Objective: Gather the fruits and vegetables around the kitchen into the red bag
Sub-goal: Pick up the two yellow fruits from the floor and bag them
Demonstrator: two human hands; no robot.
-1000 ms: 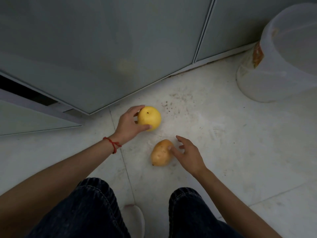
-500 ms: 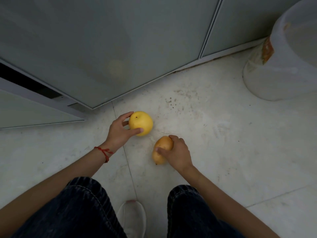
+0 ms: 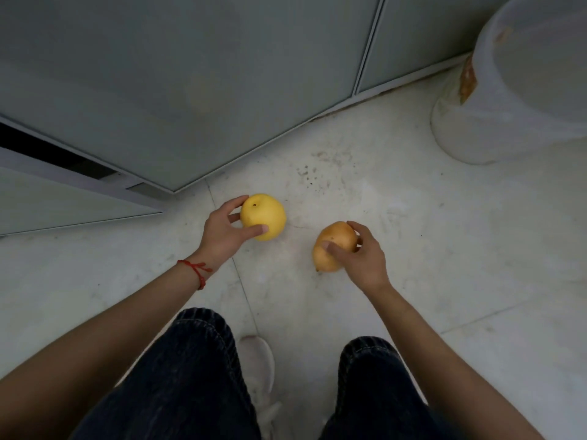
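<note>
My left hand [image 3: 222, 233] grips a round yellow fruit [image 3: 265, 214], thumb across its front and fingers behind it. My right hand [image 3: 359, 255] grips a brownish-orange potato [image 3: 333, 242], thumb on its front and fingers curled over its right side. Both are held just above the pale tiled floor [image 3: 413, 249], about a hand's width apart. The red bag is not in view.
Grey cabinet doors [image 3: 190, 90] run along the back, with a dark gap at the far left. A large pale bucket [image 3: 508, 100] stands at the right. My knees in dark jeans [image 3: 190, 376] and a white shoe [image 3: 257, 360] fill the bottom.
My right hand closed round the potato and lifted it off the floor to the right. My left hand kept its hold on the yellow fruit.
</note>
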